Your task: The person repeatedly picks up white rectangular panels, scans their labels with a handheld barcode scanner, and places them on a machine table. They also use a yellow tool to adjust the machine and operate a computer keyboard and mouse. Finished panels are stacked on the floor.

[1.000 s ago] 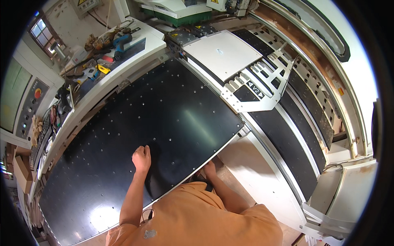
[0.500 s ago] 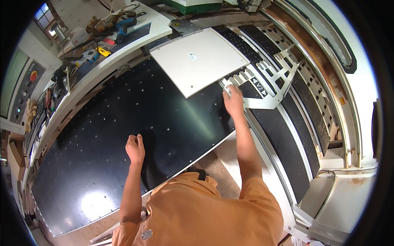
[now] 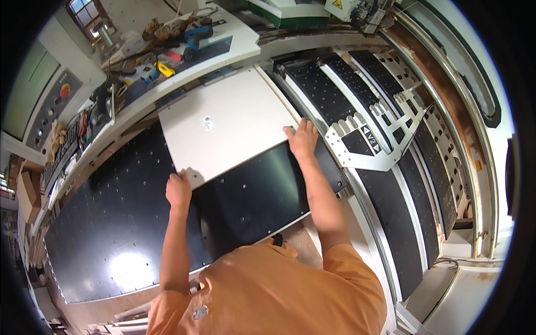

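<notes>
A white rectangular panel (image 3: 229, 125) with a small sticker lies flat on the black table (image 3: 123, 195), and small holes show near its corners. My left hand (image 3: 179, 190) grips the panel's near left corner, its fingers curled at the edge. At the near right corner, my right hand (image 3: 303, 138) has its thumb on top and its fingers over the right edge. The undersides of both grips are hidden.
Right of the table, a white toothed metal bracket (image 3: 371, 134) stands over black slatted beds. A bench with a blue power tool (image 3: 196, 36) and a yellow tool (image 3: 165, 69) lies at the back left. A control panel with a red button (image 3: 65, 90) is far left.
The white panel has moved left onto the black table and turned a little. My left hand, away from it before, now grips its corner. My right hand has shifted left, and the view has shifted slightly.
</notes>
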`<state>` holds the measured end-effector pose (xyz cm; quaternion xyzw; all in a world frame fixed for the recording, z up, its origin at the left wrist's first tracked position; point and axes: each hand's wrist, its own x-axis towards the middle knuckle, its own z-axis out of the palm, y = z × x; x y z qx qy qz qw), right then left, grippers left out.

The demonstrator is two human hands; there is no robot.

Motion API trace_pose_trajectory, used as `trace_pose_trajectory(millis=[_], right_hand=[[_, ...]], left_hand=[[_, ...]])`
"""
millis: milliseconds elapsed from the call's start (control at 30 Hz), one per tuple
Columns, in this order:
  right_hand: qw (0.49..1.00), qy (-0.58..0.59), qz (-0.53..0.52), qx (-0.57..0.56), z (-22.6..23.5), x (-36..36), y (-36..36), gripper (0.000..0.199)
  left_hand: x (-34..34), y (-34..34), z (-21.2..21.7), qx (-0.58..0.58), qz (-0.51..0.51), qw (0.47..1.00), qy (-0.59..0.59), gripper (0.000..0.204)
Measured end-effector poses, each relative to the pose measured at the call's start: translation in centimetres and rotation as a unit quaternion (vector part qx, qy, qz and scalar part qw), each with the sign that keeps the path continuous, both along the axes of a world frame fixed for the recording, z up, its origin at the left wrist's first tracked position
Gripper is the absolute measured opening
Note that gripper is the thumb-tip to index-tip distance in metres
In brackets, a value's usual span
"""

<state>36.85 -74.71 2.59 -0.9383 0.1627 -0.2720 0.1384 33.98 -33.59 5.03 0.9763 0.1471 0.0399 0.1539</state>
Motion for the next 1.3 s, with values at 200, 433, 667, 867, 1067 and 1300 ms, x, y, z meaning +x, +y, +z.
trace_pose_trajectory(millis=[200,433,667,867,1067,1300], right_hand=[[0.996,0.052,-0.021,0.064,2.4,-4.6,4.7,0.056],[0.985,0.134,0.049,0.099,4.5,-23.2,8.8,0.066],[0.763,0.292,0.020,0.577,6.1,-29.2,7.0,0.043],[0.834,0.127,0.162,0.512,15.4,-27.9,6.6,0.031],[0.865,0.097,0.189,0.454,22.5,-28.4,8.5,0.032],[0.890,0.060,0.259,0.371,23.1,-28.6,8.5,0.036]], left_hand=[[-0.1,2.9,0.0,0.040,-0.005,0.999,0.020,0.058],[-8.6,10.1,1.3,0.078,-0.029,0.993,0.078,0.055],[-15.4,11.5,1.0,0.070,-0.066,0.993,0.070,0.051],[-15.6,11.9,1.9,-0.037,-0.109,0.993,0.010,0.054],[-16.5,11.9,1.6,-0.273,0.013,0.961,-0.038,0.054],[-17.1,14.6,1.2,-0.472,0.133,0.869,-0.067,0.042]])
